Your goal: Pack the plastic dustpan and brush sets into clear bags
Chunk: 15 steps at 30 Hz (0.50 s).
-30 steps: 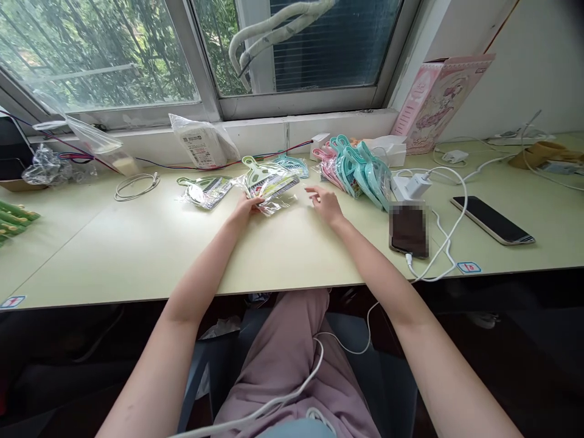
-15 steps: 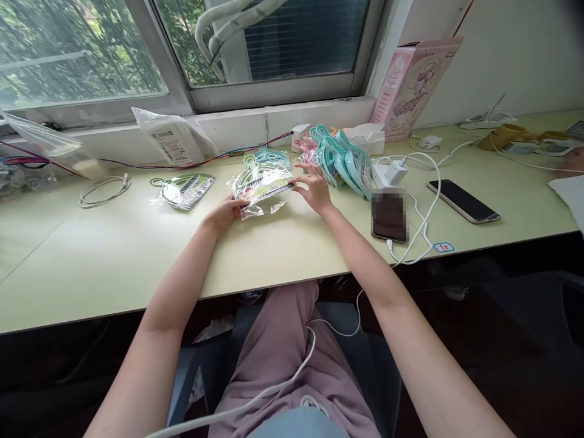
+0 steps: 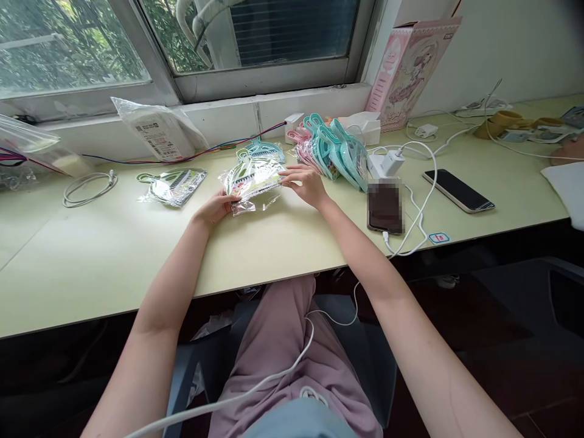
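Both my hands are on a green small dustpan-and-brush set (image 3: pixel 255 180) in a clear plastic bag, in the head view's middle. My left hand (image 3: pixel 215 207) grips its lower left edge between thumb and fingers. At the right edge, the fingertips of my right hand (image 3: pixel 306 184) pinch the bag. Under or behind it lies a blue set (image 3: pixel 261 149), partly hidden. Another bagged green set (image 3: pixel 176 186) rests to the left. A heap of teal sets (image 3: pixel 340 152) and pink sets (image 3: pixel 303 146) is to the right, with looped handles pointing up.
A charging phone (image 3: pixel 385 207) and a dark phone (image 3: pixel 458 190) lie right, with white cables around a charger (image 3: pixel 391 163). A pink box (image 3: pixel 413 73) stands by the wall. A coiled cable (image 3: pixel 89 188) and a white bagged pack (image 3: pixel 157 134) are left. Another person's hand (image 3: pixel 568 152) shows far right.
The view has shifted slightly. Both hands keep their hold on the bagged green set, which stays in nearly the same place, and the right fingers look a little more closed together.
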Each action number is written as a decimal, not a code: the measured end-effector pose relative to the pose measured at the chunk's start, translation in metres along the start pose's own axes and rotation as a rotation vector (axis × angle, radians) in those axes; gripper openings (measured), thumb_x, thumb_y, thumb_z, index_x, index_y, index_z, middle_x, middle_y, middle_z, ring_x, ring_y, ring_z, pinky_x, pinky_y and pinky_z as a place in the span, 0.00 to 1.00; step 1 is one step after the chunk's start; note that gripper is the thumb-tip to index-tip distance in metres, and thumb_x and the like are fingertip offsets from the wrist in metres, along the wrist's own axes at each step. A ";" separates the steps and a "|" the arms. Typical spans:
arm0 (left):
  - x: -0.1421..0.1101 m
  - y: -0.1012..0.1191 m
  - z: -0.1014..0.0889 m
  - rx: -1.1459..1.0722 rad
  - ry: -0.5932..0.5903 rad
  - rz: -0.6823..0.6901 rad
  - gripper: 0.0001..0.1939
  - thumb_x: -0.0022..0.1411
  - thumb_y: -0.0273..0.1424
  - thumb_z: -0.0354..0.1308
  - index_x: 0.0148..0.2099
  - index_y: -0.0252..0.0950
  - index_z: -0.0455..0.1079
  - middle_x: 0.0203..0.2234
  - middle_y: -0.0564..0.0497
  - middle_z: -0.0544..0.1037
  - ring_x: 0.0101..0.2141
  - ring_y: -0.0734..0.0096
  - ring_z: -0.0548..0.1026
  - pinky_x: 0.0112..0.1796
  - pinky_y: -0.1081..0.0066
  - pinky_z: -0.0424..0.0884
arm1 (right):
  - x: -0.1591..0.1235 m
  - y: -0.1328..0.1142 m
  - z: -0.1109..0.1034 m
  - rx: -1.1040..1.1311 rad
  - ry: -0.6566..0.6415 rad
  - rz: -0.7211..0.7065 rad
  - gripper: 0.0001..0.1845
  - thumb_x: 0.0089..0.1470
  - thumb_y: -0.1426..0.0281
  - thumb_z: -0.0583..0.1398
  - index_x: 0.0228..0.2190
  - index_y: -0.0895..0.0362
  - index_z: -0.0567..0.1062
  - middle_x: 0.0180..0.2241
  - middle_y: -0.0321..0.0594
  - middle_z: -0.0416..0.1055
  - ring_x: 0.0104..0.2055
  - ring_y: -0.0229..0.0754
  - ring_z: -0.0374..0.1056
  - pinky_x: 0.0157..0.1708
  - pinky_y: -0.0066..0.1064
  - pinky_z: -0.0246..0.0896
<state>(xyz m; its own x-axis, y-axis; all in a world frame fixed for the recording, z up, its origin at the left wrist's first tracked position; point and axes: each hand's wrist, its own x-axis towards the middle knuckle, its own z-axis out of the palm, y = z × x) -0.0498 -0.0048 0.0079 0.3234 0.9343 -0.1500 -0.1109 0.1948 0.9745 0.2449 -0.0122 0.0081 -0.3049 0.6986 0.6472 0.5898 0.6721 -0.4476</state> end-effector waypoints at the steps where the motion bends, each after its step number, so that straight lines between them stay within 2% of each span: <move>1: 0.000 0.000 0.000 -0.006 0.000 0.003 0.16 0.48 0.19 0.64 0.43 0.29 0.73 0.28 0.47 0.79 0.25 0.72 0.77 0.26 0.75 0.76 | 0.000 0.000 0.000 0.001 -0.005 0.007 0.06 0.58 0.69 0.63 0.34 0.49 0.83 0.46 0.36 0.80 0.55 0.48 0.71 0.58 0.45 0.60; 4: 0.000 0.001 0.002 -0.024 0.003 0.016 0.16 0.48 0.19 0.63 0.42 0.28 0.73 0.29 0.46 0.79 0.25 0.72 0.77 0.27 0.75 0.76 | -0.002 -0.002 0.000 -0.012 -0.001 0.033 0.07 0.59 0.69 0.63 0.34 0.49 0.83 0.45 0.36 0.80 0.54 0.48 0.71 0.58 0.46 0.58; 9: -0.003 0.002 0.007 -0.046 0.037 0.025 0.16 0.49 0.18 0.62 0.43 0.29 0.73 0.31 0.46 0.80 0.28 0.71 0.79 0.29 0.76 0.77 | -0.004 -0.008 -0.003 -0.069 0.020 0.027 0.10 0.62 0.66 0.60 0.37 0.48 0.82 0.49 0.36 0.78 0.58 0.50 0.67 0.60 0.48 0.55; 15: -0.004 0.001 0.009 -0.070 0.064 0.027 0.17 0.48 0.19 0.63 0.43 0.31 0.72 0.28 0.48 0.79 0.26 0.71 0.78 0.26 0.75 0.76 | -0.007 -0.014 -0.007 -0.078 0.053 0.002 0.13 0.64 0.62 0.56 0.39 0.47 0.81 0.51 0.35 0.77 0.59 0.51 0.63 0.61 0.49 0.53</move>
<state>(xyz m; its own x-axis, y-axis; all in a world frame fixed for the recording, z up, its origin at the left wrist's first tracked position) -0.0434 -0.0111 0.0114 0.2589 0.9563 -0.1359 -0.1852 0.1872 0.9647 0.2436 -0.0283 0.0140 -0.2651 0.6845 0.6791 0.6474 0.6483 -0.4008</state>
